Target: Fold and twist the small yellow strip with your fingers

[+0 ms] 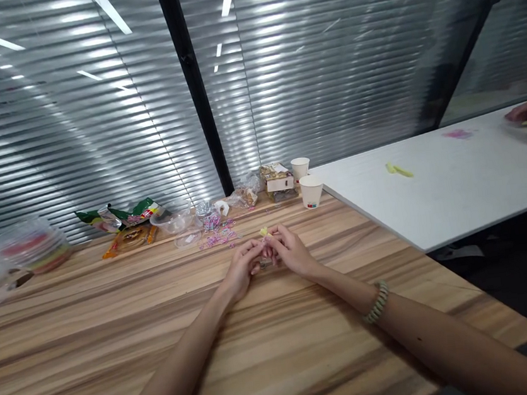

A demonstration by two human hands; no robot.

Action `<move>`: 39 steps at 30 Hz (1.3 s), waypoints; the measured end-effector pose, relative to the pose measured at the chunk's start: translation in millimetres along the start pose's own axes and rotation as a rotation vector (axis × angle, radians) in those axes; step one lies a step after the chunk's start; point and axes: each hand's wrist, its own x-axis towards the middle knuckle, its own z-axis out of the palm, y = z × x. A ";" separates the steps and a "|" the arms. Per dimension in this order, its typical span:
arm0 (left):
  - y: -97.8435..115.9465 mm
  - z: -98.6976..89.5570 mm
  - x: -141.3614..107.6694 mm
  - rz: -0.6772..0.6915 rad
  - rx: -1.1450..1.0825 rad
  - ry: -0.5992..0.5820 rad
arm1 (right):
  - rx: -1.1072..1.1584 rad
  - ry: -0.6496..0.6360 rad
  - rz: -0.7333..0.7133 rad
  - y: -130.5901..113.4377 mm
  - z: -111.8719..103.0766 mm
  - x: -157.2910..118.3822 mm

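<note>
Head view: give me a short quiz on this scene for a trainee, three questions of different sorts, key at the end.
1. Multiple choice: which forearm wears the pale green bracelet? A) left; B) right; C) both.
2. True or false: the front paper cup stands upright on the wooden table.
3. Fill in the blank: the fingers of the left hand and the right hand meet at a small piece whose visible top is ____.

Key: 1. B; 2. true; 3. yellow.
</note>
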 end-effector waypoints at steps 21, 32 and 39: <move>-3.2 -16.9 9.0 -0.134 -0.374 0.084 | -0.670 -0.276 -0.314 0.8 -12.5 0.3; -8.4 -10.9 7.4 0.030 -0.119 0.168 | -0.932 -0.294 -0.339 4.7 -21.1 2.8; -8.4 -6.8 5.7 0.056 0.098 0.168 | -1.069 -0.240 -0.174 -0.8 -18.2 -1.3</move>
